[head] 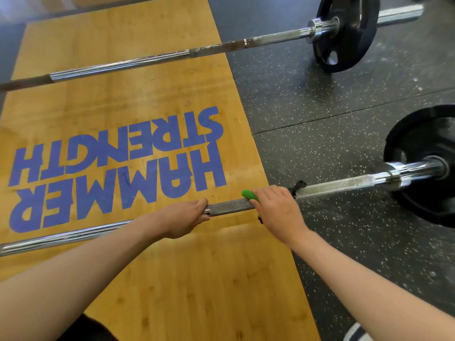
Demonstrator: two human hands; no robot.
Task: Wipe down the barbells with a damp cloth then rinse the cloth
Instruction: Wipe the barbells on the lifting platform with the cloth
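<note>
I see left hand fingers curled round near barbell over platform right edge; right hand grips green-handled tool on shaft. No cloth visible. Risk: bar rolls on plate if left grip slackens.

left hand: bare | left forearm: bare up to the frame edge | right hand: bare | right forearm: bare likewise | lower left: black garment, kind unclear | lower right: fabric, dark blue-grey and white stripes, cut off by the frame, kind unclear
</note>
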